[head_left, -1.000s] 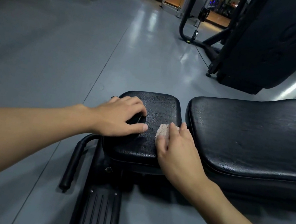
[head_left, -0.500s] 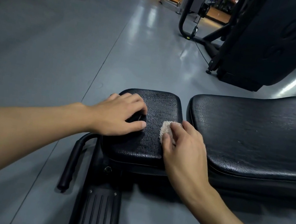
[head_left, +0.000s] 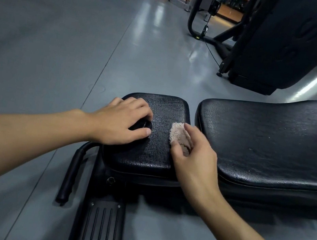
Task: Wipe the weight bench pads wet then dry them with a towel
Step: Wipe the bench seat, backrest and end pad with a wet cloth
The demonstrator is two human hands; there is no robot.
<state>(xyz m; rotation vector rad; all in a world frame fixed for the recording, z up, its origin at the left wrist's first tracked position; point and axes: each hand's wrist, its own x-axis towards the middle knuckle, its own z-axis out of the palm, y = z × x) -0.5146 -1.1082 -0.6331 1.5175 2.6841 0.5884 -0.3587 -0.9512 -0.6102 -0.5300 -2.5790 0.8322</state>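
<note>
A small black seat pad (head_left: 156,152) sits low in front of me, its cracked surface glistening. Beside it on the right lies the long black back pad (head_left: 274,142). My right hand (head_left: 195,156) holds a small pinkish-beige towel (head_left: 179,135) pressed on the seat pad's right part. My left hand (head_left: 120,122) rests on the seat pad's left side, fingers curled over a small dark object that I cannot identify.
A black handle bar (head_left: 71,174) curves off the bench frame at lower left, above a ribbed black foot plate (head_left: 99,226). A large black machine (head_left: 286,42) with cable and legs stands at the back right on the grey floor (head_left: 51,40).
My right hand has slid the towel forward along the seat pad's right part, and more towel now shows ahead of the fingers. My left hand has stayed put.
</note>
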